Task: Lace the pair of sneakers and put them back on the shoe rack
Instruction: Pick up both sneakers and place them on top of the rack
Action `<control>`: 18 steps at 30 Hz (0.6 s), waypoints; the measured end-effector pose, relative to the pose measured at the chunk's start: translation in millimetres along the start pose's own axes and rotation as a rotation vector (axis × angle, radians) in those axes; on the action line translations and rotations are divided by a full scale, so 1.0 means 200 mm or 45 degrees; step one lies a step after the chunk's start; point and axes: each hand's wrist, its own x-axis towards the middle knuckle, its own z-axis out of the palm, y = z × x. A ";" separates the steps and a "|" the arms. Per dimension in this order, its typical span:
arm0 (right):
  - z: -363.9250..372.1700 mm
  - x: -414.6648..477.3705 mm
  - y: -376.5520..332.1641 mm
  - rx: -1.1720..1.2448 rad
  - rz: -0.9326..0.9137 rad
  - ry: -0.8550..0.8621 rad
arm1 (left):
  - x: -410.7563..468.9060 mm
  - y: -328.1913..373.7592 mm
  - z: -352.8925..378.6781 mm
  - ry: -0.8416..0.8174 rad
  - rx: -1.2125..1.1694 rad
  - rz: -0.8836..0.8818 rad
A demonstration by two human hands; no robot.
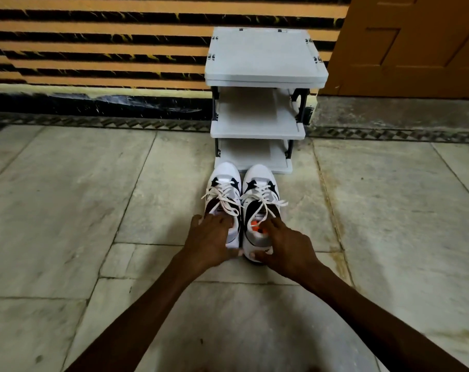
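Your left hand grips the left sneaker at its heel, your right hand the right sneaker. Both stand laced on the floor, toes touching the shoe rack; your fingers hide both heels.

No readable text, number, brand name or sign is showing anywhere. The white, black and grey sneakers are showing black star-like patches near the toes and an orange tag inside the right one, but no lettering can be made out on them. The grey plastic three-tier shoe rack at the far side, the orange-and-black striped wall to the left and the brown wooden door at the far right are carrying no legible marks.
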 end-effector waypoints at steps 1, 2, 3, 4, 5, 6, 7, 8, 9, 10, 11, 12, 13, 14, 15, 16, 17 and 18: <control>0.01 0.02 0.00 -0.021 -0.008 -0.069 | -0.01 0.00 0.03 -0.070 0.114 0.050; 0.01 0.03 0.00 -0.027 -0.018 -0.094 | -0.02 0.01 0.05 -0.059 0.159 0.056; 0.01 0.04 0.00 -0.021 -0.034 -0.080 | -0.02 0.02 0.06 0.004 0.160 0.042; 0.01 0.05 0.00 -0.016 -0.053 -0.049 | -0.02 0.03 0.06 0.080 0.127 0.040; 0.01 0.05 0.00 -0.018 -0.076 -0.017 | -0.02 0.04 0.06 0.154 0.075 0.032; 0.00 0.04 -0.01 -0.028 -0.104 0.018 | -0.04 0.04 0.05 0.200 0.010 0.010; -0.02 0.03 -0.02 -0.040 -0.131 0.054 | -0.05 0.05 0.03 0.213 -0.069 -0.018; -0.04 0.02 -0.03 -0.043 -0.147 0.086 | -0.07 0.06 0.01 0.215 -0.141 -0.044; -0.08 0.01 -0.03 -0.030 -0.156 0.116 | -0.09 0.06 -0.02 0.213 -0.175 -0.061; -0.12 -0.01 -0.03 -0.012 -0.155 0.141 | -0.11 0.06 -0.07 0.222 -0.156 -0.060; -0.17 -0.03 -0.04 0.004 -0.159 0.169 | -0.13 0.07 -0.13 0.242 -0.110 -0.042; -0.22 -0.05 -0.05 0.014 -0.167 0.190 | -0.15 0.07 -0.18 0.287 -0.073 -0.006; -0.29 -0.08 -0.06 0.014 -0.185 0.211 | -0.17 0.08 -0.26 0.340 -0.045 0.041; -0.36 -0.10 -0.08 0.010 -0.210 0.227 | -0.20 0.10 -0.34 0.383 -0.007 0.082; -0.43 -0.13 -0.10 0.001 -0.240 0.244 | -0.23 0.13 -0.43 0.405 0.044 0.104; -0.51 -0.16 -0.13 -0.013 -0.270 0.264 | -0.26 0.16 -0.53 0.416 0.094 0.118; -0.59 -0.19 -0.15 -0.031 -0.304 0.294 | -0.30 0.19 -0.63 0.416 0.123 0.118; -0.68 -0.23 -0.18 -0.057 -0.341 0.338 | -0.34 0.22 -0.72 0.430 0.138 0.123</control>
